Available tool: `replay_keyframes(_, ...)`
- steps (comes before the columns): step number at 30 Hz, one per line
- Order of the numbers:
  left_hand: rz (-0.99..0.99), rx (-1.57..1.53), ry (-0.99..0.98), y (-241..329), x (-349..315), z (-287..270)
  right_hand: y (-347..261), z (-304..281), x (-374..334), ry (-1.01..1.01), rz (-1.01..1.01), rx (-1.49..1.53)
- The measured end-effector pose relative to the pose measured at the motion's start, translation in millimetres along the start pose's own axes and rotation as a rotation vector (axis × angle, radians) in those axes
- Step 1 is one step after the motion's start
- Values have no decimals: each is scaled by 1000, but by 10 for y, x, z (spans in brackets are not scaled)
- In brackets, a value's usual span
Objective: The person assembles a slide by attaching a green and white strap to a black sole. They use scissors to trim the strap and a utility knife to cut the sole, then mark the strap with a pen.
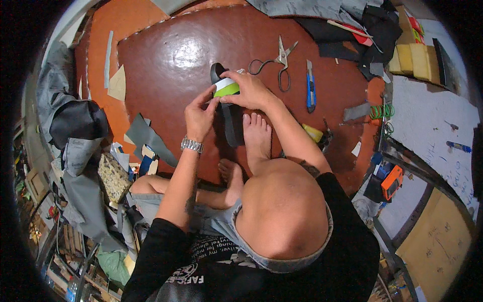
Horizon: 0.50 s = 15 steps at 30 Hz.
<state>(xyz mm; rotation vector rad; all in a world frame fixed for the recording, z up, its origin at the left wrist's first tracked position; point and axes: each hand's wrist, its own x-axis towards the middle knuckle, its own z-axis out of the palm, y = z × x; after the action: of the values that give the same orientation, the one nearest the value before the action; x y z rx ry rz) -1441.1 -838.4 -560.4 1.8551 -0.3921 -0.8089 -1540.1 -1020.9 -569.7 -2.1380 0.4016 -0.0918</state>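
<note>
A black slipper [231,128] with a wide white and lime-green strap [226,90] rests on the brown work surface, its long sole pointing toward me. My left hand [200,115] pinches the strap's left side between thumb and fingers. From the right, my right hand [250,91] curls over the strap, its thumb near the lower edge and its fingers at the upper edge. Parts of the strap and sole are hidden beneath that hand. Close to the sole's right side is my bare foot [257,135].
Open scissors [283,64] and a blue utility knife [311,88] lie to the right. Beyond them are black material scraps [342,48], yellow foam blocks [415,61] and a green wire coil [381,111]. Dark offcuts [147,137] and a beige scrap [117,84] lie left.
</note>
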Motion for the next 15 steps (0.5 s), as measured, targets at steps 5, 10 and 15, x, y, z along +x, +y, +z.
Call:
replay_keyframes(5,187,-52,-97,-44,-28,-12,31,-62,24,-18,101,136)
replay_keyframes(10,55,102,-16,-37,-51,12,94,-77,99,-7,39,118)
replay_keyframes(15,-148,-5,1,12,-26,-2,134,-75,150,-18,42,138)
